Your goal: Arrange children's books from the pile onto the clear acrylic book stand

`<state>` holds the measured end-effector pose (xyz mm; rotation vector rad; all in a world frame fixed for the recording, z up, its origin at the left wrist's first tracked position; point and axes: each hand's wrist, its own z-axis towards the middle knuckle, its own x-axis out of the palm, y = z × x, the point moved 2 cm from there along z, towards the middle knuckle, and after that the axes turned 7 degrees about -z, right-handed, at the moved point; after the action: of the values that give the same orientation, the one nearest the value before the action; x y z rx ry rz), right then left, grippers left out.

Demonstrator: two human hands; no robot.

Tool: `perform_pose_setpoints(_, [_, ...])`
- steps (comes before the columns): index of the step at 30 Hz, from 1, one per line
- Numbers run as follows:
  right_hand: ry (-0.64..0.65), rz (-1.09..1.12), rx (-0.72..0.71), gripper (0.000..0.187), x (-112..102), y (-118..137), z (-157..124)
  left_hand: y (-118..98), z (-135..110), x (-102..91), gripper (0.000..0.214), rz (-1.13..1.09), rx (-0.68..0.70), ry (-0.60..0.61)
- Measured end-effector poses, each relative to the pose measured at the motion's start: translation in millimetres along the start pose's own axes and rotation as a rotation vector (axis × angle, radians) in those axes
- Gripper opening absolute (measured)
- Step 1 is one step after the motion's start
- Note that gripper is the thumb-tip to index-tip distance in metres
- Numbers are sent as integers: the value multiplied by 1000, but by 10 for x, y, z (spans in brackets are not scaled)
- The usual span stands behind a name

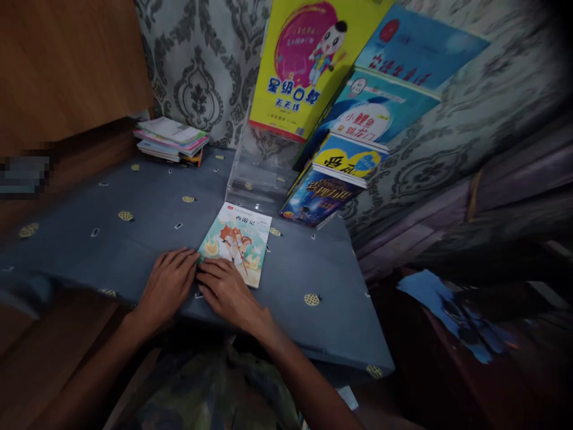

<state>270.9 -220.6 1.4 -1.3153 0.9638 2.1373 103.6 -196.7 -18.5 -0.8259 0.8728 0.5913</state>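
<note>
A thin picture-covered book lies flat, front cover up, on the blue-grey tablecloth. Its cover is pale with a running figure in orange and white. My left hand rests flat on the cloth, fingertips reaching the book's lower left edge, fingers stretched out. My right hand lies open across the book's lower left part and covers that corner. The fingertips of the two hands almost meet. Neither hand grips anything that I can see.
Behind the book stands a clear plastic stand holding a yellow workbook. Several books, among them a dark blue one, rise in tiers to its right. A pile of books sits at the back left, near a wooden panel.
</note>
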Motion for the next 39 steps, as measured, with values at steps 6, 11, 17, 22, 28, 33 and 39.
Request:
perform_pose_setpoints(6, [-49,-29,151,33,-95,-280,-140,21,298,71,39,-67,-51,41])
perform_pose_setpoints(11, [-235,-99,462,41,-38,-711,-461,28,439,66,44,-317,-146,4])
perform_pose_setpoints(17, [-338,-41,463,44,82,-831,-577,81,612,48,64,-981,-561,9])
perform_pose_setpoints(22, [-359,-24,468,41,69,-807,-562,1,756,140,61,-1252,-831,175])
perform_pose_setpoints(28, [-451,146,508,40,-9,-830,-577,-201,1019,-29,54,-1290,-607,305])
perform_pose_setpoints(33, [-751,591,613,35,-300,-931,-517,-456,1165,-509,56,-1011,-142,361])
perform_pose_setpoints(39, [-749,1128,670,75,-883,-1151,-457,-736,1070,-966,41,-244,453,232])
